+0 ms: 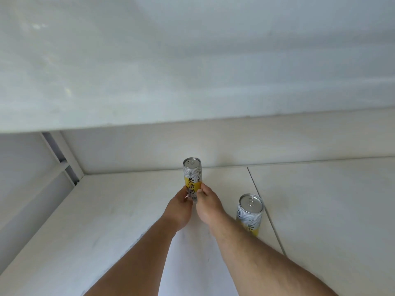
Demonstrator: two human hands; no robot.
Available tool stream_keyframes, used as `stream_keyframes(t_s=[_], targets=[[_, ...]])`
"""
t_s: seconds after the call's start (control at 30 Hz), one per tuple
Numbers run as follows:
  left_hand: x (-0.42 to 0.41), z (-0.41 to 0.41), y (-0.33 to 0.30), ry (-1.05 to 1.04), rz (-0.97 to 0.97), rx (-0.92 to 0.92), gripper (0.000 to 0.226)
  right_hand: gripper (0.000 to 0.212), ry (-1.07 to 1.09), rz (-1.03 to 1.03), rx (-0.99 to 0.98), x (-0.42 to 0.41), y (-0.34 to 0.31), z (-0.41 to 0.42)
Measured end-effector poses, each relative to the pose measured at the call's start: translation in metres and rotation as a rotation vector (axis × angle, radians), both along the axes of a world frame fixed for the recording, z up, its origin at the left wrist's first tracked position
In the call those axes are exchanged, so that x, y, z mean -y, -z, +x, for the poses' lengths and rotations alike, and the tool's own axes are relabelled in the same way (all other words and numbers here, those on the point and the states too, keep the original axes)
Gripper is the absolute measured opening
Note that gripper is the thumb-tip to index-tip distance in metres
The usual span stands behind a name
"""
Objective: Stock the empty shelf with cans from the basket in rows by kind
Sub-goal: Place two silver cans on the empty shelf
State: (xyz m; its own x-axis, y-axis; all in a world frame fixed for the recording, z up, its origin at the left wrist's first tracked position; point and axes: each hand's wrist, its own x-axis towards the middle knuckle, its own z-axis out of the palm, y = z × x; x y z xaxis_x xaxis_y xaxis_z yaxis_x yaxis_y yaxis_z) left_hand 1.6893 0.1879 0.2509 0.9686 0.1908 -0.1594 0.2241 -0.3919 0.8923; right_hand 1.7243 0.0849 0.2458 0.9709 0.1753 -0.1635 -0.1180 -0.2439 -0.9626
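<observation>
Head view | far can (pixel 192 178) upright on shelf (pixel 320 199) | left hand (pixel 178 207) and right hand (pixel 208 207) fingers pinch its lower part

Both bare forearms reach forward from the bottom edge of the view toward twelve o'clock, converging as they go. The left hand (pixel 178 207) and the right hand (pixel 208 207) meet side by side near the centre, backs facing up. Fingers of both hands curl inward around the lower part of a slim upright silver-and-yellow metal can (pixel 192 178), pinching it from nine and three o'clock.
</observation>
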Motion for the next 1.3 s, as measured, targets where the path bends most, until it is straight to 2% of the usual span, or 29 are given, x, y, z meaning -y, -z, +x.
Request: stream_keyframes(t_s=[0.17,0.3,0.33,0.4,0.47,0.57,0.7,0.87,1.07,1.3], targets=[[0.004,-0.020,-0.006,-0.062,-0.004,-0.068,0.060,0.040,-0.023,-0.033,0.011,0.011,-0.005,-0.023],[0.021,-0.068,-0.009,-0.045,-0.054,-0.063,0.059,0.046,-0.058,-0.073,-0.053,0.037,-0.003,-0.077],[0.027,-0.081,-0.007,-0.036,-0.074,-0.068,0.058,0.044,-0.060,-0.063,-0.069,0.047,-0.001,-0.094],[0.041,-0.104,-0.002,-0.014,-0.104,-0.072,0.057,0.026,-0.045,-0.025,-0.102,0.067,0.002,-0.126],[0.058,-0.120,-0.002,0.014,-0.121,-0.075,0.056,0.019,0.014,0.023,-0.113,0.089,0.002,-0.153],[0.083,-0.132,-0.006,0.038,-0.153,-0.082,0.054,0.028,0.198,0.097,-0.079,0.119,-0.001,-0.174],[0.106,-0.133,-0.014,0.050,-0.156,-0.085,0.055,0.022,0.428,0.121,-0.103,0.146,-0.018,-0.163],[0.122,-0.125,-0.020,0.058,-0.178,-0.078,0.055,0.043,0.296,0.013,-0.205,0.159,-0.031,-0.130],[0.128,-0.111,-0.015,0.078,-0.187,-0.135,0.064,0.036,0.184,0.033,-0.230,0.164,-0.009,-0.118],[0.121,-0.108,-0.008,0.149,-0.170,-0.081,0.063,0.039,0.143,0.092,-0.201,0.153,0.002,-0.112]])
